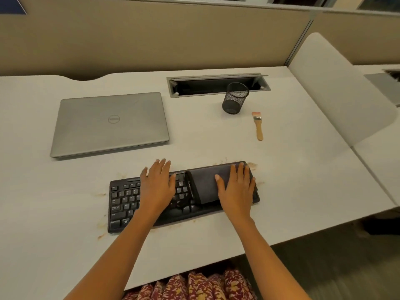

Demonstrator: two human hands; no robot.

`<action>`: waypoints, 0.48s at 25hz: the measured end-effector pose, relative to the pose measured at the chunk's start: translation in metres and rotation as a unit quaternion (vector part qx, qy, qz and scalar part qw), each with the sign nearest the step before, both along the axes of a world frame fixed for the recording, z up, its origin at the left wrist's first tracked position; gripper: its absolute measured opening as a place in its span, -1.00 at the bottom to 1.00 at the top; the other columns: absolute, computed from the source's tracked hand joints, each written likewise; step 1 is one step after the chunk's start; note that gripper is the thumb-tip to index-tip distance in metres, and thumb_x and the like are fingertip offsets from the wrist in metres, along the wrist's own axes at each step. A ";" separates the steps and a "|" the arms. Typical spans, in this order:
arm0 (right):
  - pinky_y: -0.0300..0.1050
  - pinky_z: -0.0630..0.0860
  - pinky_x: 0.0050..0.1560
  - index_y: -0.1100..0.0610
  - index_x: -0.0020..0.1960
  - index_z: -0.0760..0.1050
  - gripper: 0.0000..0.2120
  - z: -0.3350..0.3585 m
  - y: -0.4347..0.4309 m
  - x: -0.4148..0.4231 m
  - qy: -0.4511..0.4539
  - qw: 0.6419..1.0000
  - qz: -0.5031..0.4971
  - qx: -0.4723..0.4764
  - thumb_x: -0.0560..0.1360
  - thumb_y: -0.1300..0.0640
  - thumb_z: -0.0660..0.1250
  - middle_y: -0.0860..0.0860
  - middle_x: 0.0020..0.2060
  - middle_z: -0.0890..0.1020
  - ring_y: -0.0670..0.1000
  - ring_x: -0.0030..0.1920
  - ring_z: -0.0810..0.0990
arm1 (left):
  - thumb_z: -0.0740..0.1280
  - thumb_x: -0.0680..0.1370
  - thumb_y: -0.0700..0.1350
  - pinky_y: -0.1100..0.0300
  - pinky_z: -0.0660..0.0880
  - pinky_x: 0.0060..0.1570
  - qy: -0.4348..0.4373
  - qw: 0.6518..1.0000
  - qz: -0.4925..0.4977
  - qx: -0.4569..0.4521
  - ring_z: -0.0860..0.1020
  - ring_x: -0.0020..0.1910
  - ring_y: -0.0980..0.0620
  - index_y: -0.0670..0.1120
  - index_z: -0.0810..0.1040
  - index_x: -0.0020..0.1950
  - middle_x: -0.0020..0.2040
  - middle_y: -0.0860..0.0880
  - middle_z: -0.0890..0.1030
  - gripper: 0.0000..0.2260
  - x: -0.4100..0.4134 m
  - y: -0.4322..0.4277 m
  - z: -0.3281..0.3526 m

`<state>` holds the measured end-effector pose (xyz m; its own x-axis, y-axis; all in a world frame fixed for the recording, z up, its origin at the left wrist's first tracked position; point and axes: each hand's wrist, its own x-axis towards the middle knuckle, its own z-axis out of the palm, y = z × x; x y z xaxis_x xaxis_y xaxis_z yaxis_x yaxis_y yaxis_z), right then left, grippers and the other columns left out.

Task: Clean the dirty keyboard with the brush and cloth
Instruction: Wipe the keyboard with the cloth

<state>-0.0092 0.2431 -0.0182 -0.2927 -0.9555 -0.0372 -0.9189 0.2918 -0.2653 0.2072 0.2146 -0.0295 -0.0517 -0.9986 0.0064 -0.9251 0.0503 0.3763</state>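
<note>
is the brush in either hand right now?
No, the brush lies on the desk beside the mesh cup, while the left hand and right hand rest flat on the keyboard.

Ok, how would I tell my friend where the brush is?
Start at the big white desk and find the black mesh pen cup near its back. Just to the cup's right and nearer you lies the brush, flat on the desk. It alone has a light wooden handle and pinkish bristles.

Closed laptop [110, 124] lid — round Dell logo; keyboard [123, 204] legends too blurred.
</note>
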 end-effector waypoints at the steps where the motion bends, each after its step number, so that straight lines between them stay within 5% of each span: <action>1: 0.15 -0.15 0.52 0.19 0.57 0.07 -0.19 -0.003 0.000 0.006 0.005 1.000 -0.014 0.010 0.56 -0.38 -0.10 0.16 0.56 0.08 0.14 0.57 -0.05 | 0.13 0.68 0.01 -0.11 0.00 0.51 -0.016 1.000 -0.006 0.008 0.11 0.57 -0.06 -0.12 0.25 0.55 0.57 -0.10 0.22 -0.54 0.007 0.004 -0.006; 5: 0.22 -0.28 0.49 0.23 0.58 -0.06 0.01 -0.014 -0.002 0.028 0.030 0.999 -0.036 0.028 0.44 -0.52 -0.12 0.20 0.57 -0.03 0.16 0.57 -0.16 | 0.06 0.68 0.05 -0.13 -0.05 0.53 -0.034 0.999 -0.004 0.022 -0.09 0.59 -0.04 -0.15 0.12 0.60 0.61 -0.09 0.05 -0.47 0.033 0.021 -0.022; 12: 0.31 -0.14 0.50 0.26 0.57 0.02 -0.03 -0.019 0.000 0.043 0.056 0.998 -0.036 0.010 0.46 -0.47 -0.09 0.24 0.55 0.07 0.22 0.56 -0.05 | -0.26 0.61 0.23 -0.11 -0.18 0.51 -0.072 0.997 -0.001 0.034 -0.19 0.58 0.01 -0.13 -0.06 0.61 0.62 -0.05 -0.10 -0.34 0.039 0.035 -0.038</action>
<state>0.0334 0.2428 -0.0373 -0.3636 -0.9314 -0.0190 -0.9191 0.3620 -0.1557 0.2457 0.2495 -0.0673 -0.0499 -0.9964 -0.0692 -0.9696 0.0318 0.2426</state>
